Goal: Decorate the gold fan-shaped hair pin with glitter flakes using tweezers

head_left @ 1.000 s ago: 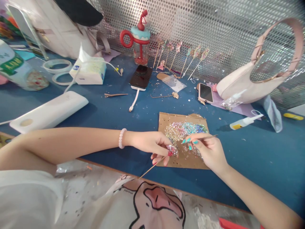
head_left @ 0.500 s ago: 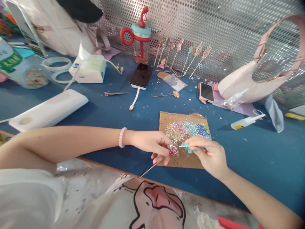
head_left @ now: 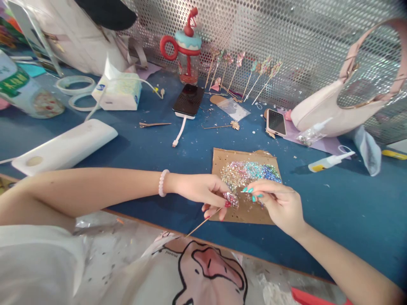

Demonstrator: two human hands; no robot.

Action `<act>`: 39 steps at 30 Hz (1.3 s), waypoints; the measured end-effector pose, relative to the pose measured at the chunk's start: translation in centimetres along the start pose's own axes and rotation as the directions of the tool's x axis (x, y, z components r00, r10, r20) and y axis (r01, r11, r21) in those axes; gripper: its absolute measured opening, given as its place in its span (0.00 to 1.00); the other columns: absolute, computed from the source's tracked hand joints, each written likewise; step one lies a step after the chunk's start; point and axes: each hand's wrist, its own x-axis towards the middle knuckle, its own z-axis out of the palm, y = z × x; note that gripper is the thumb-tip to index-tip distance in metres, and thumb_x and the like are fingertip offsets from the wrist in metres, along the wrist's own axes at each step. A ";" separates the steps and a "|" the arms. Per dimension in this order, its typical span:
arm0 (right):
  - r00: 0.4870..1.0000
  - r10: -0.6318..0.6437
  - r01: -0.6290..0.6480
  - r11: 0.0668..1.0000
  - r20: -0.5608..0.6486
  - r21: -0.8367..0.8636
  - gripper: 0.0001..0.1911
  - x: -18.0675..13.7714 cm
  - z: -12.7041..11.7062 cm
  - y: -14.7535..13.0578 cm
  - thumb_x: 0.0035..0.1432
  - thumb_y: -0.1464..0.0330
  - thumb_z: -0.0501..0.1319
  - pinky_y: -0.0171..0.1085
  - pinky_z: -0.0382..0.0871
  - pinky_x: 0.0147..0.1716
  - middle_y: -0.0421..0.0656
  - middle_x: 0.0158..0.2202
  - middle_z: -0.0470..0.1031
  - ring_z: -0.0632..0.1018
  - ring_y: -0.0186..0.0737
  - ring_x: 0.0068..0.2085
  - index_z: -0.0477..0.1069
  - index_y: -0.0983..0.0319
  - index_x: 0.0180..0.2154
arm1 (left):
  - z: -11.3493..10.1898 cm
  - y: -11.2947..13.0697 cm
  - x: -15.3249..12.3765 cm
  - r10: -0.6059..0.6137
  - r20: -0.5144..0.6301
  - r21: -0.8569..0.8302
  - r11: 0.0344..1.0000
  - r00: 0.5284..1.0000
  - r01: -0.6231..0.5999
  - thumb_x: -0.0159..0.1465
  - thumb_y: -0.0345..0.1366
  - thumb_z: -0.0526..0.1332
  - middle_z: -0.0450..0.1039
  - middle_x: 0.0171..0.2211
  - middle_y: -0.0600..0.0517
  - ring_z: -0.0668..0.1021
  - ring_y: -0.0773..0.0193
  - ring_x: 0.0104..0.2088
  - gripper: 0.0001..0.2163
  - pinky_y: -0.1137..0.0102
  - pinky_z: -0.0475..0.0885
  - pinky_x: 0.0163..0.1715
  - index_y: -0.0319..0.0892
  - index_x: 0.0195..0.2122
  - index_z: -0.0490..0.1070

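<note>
Your left hand (head_left: 203,189) was pinching a sparkly ornament (head_left: 232,199) between thumb and finger, with the other fingers curled below. Its thin stick (head_left: 202,223) came out under your hand and ran on a slant, down and to the left, back toward your lap. So the sparkly end was on the right, a little farther from you, above the near left part of the cardboard (head_left: 218,156).

Your right hand (head_left: 281,207) was pinching a thin tool (head_left: 278,192) with the fingertips close together. The tool lay almost flat from side to side, and its tip pointed left. That tip was just beside the ornament, to its right and a bit farther from you. The two looked apart, but you could not tell how their heights matched.

Your left hand was the one touching the ornament. Past both of them, on the cardboard, lay a big patch of shiny bits (head_left: 237,174), in gold, pink and blue. The cardboard lay flat on the blue table (head_left: 318,203).
</note>
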 end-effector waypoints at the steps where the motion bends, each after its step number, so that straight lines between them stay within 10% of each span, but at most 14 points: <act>1: 1.000 0.008 -0.008 1.000 0.000 0.001 0.07 0.0 0.0 0.0 0.58 0.74 0.60 0.35 0.76 0.33 0.40 0.34 0.81 0.80 0.36 0.35 0.76 0.57 0.32 | 0.0 0.0 0.0 -0.001 0.001 -0.001 1.000 1.000 0.001 0.66 0.31 0.54 0.70 0.20 0.53 0.73 0.73 0.19 0.10 0.82 0.67 0.18 0.36 0.29 0.70; 13: 0.997 0.081 -0.081 0.997 -0.015 -0.007 0.06 -0.1 0.0 0.2 0.59 0.68 0.60 0.36 0.76 0.32 0.44 0.34 0.80 0.81 0.40 0.34 0.76 0.58 0.33 | -0.3 -0.4 0.2 0.031 0.011 -0.066 0.997 0.999 -0.030 0.63 0.22 0.53 0.75 0.27 0.55 0.75 0.75 0.18 0.19 0.83 0.68 0.16 0.40 0.55 0.65; 39: 0.978 -0.203 0.197 0.973 -0.037 -0.122 0.10 0.5 -0.9 0.4 0.56 0.76 0.60 0.39 0.74 0.38 0.42 0.33 0.79 0.79 0.39 0.36 0.74 0.57 0.36 | -0.3 -0.7 0.2 0.050 -0.007 -0.136 0.989 0.999 -0.051 0.65 0.23 0.54 0.76 0.28 0.56 0.75 0.73 0.19 0.34 0.81 0.68 0.17 0.49 0.68 0.37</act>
